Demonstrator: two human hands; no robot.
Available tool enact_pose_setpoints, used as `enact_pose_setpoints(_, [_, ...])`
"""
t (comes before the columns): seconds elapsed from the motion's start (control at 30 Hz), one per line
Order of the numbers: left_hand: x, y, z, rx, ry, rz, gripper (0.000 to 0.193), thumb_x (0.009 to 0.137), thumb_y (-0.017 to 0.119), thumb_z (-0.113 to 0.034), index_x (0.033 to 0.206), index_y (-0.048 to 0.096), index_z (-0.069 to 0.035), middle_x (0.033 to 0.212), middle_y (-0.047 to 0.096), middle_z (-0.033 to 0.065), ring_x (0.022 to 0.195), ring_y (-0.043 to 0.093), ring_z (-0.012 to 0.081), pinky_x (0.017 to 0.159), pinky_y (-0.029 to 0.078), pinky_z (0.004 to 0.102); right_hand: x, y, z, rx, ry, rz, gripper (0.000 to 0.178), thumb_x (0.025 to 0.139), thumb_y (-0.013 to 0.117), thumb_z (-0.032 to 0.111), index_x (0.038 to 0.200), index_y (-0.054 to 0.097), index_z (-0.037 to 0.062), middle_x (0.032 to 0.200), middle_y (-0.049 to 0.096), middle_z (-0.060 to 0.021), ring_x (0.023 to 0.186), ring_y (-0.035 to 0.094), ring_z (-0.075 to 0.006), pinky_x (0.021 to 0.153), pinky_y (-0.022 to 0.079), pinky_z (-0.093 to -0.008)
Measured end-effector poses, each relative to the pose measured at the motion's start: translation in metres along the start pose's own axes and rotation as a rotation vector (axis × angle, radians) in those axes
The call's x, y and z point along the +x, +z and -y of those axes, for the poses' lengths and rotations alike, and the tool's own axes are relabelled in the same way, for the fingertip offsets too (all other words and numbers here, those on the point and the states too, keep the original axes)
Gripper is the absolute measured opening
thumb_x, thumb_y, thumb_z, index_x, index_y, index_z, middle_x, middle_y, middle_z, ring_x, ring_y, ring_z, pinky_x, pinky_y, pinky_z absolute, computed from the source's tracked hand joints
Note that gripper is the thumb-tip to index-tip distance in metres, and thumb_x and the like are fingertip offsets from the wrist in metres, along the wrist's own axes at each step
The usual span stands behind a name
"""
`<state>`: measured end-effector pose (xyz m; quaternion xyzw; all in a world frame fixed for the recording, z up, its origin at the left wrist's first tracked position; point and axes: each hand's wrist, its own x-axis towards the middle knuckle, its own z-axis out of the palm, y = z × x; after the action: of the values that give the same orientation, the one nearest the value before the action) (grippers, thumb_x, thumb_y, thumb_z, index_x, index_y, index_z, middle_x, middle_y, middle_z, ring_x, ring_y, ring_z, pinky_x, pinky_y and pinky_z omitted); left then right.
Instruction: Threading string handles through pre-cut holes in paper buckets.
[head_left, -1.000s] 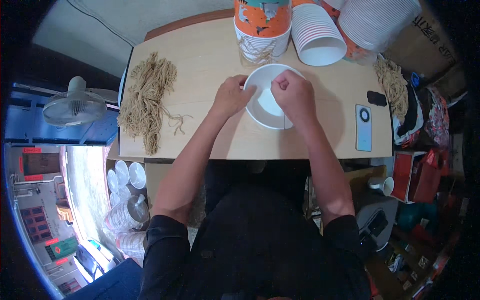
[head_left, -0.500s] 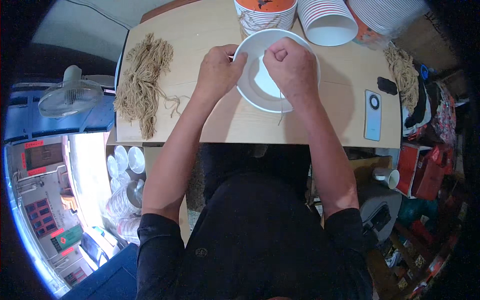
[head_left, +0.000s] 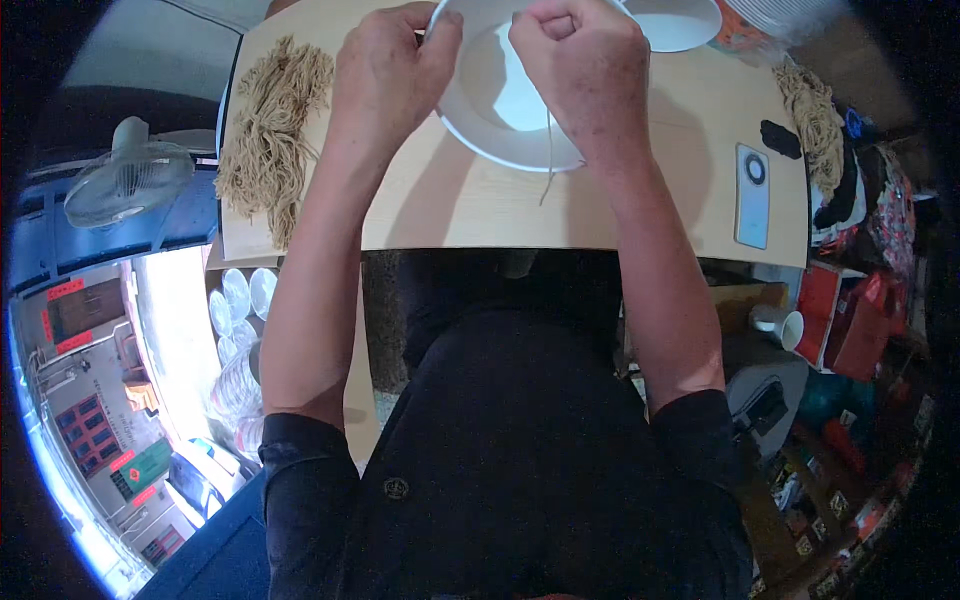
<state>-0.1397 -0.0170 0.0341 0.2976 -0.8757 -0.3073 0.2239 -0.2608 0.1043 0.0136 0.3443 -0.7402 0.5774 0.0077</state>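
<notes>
A white round bucket (head_left: 478, 125) is tipped so its open mouth faces me, at the top edge of the view. My left hand (head_left: 392, 75) pinches its rim on the left side, thumb against the inner wall. Over the right part of the mouth, my right hand (head_left: 588, 80) is curled into a fist. A thin beige cord (head_left: 549, 165) hangs from under that fist, past the bucket's lower rim. The upper end of the cord is hidden by the fingers.
A bundle of beige cords (head_left: 265, 150) lies on the table's left, another cord bundle (head_left: 812, 135) at its right edge. Nested white buckets (head_left: 678, 25) lie behind my right hand. A phone (head_left: 752, 200) and a small black object (head_left: 780, 138) rest at right. A fan (head_left: 130, 180) stands left.
Both hands and the bucket now sit higher in the picture, as does the whole table. The orange-printed bucket stack behind has left the view. More of the hanging cord shows.
</notes>
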Motion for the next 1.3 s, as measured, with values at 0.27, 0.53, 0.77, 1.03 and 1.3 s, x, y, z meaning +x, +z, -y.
enact_pose_setpoints(0.27, [-0.006, -0.004, -0.002, 0.007, 0.055, -0.096, 0.041, 0.100, 0.061, -0.033, 0.112, 0.072, 0.005, 0.075, 0.073, 0.0124, 0.067, 0.066, 0.0140, 0.063, 0.052, 0.0327, -0.002, -0.001, 0.014, 0.061, -0.058, -0.041, 0.011, 0.082, 0.073, 0.007, 0.077, 0.066, -0.0001, 0.066, 0.067, -0.0144, 0.060, 0.067, -0.0244, 0.059, 0.053, -0.0378])
enact_pose_setpoints(0.53, [-0.008, -0.008, -0.007, 0.043, 0.032, -0.072, 0.041, 0.100, 0.061, -0.032, 0.112, 0.072, 0.005, 0.075, 0.073, 0.0133, 0.067, 0.067, 0.0141, 0.062, 0.052, 0.0325, 0.000, 0.008, 0.009, 0.083, 0.016, -0.006, 0.011, 0.082, 0.073, 0.008, 0.078, 0.066, 0.0002, 0.066, 0.068, -0.0138, 0.060, 0.068, -0.0239, 0.058, 0.053, -0.0379])
enact_pose_setpoints(0.77, [-0.009, -0.007, -0.008, 0.000, 0.032, -0.086, 0.039, 0.099, 0.062, -0.031, 0.110, 0.073, 0.004, 0.072, 0.071, 0.0126, 0.065, 0.066, 0.0133, 0.061, 0.052, 0.0321, -0.002, 0.004, 0.016, 0.055, -0.071, -0.029, 0.011, 0.083, 0.073, 0.007, 0.078, 0.066, 0.0001, 0.066, 0.068, -0.0129, 0.060, 0.068, -0.0236, 0.058, 0.053, -0.0373])
enact_pose_setpoints(1.03, [-0.013, -0.007, -0.014, 0.068, 0.022, -0.083, 0.038, 0.099, 0.062, -0.033, 0.111, 0.073, 0.002, 0.074, 0.072, 0.0127, 0.066, 0.067, 0.0135, 0.062, 0.053, 0.0323, -0.002, 0.004, 0.016, 0.071, -0.082, -0.038, 0.010, 0.082, 0.073, 0.005, 0.077, 0.065, 0.0005, 0.065, 0.066, -0.0126, 0.059, 0.066, -0.0227, 0.057, 0.052, -0.0366])
enact_pose_setpoints(1.3, [-0.014, -0.007, -0.018, 0.066, -0.025, -0.075, 0.039, 0.099, 0.060, -0.036, 0.111, 0.074, -0.001, 0.076, 0.074, 0.0142, 0.068, 0.070, 0.0180, 0.066, 0.054, 0.0350, 0.000, 0.004, 0.016, 0.049, -0.121, -0.051, 0.009, 0.082, 0.072, 0.005, 0.076, 0.066, 0.0012, 0.065, 0.066, -0.0125, 0.059, 0.066, -0.0228, 0.057, 0.052, -0.0362])
